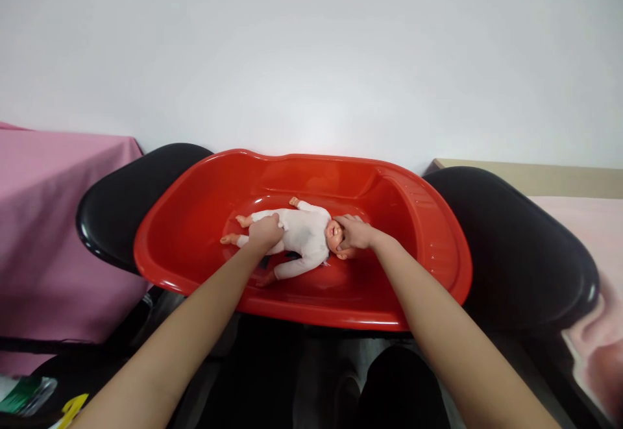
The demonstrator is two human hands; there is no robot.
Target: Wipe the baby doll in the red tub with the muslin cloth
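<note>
A baby doll (306, 229) with a white cloth body lies on its back inside a red plastic baby bath (442, 241). Its head points right and its feet left. My left hand (265, 232) is closed over the doll's lower body; a small white bit shows at the fingers, and I cannot tell whether it is a cloth or part of the doll's body. Curled around the top and side of the doll's head is my right hand (356, 232), with the doll's face partly showing between thumb and fingers. A grey damp-looking patch marks the doll's chest.
The bath spans two black seats (511, 247), one under each end. To the left stands a table with a pink cloth (58, 208); a pale pink surface (584, 234) is at right. A white wall (311, 59) rises behind. A green-labelled package (29, 395) lies lower left.
</note>
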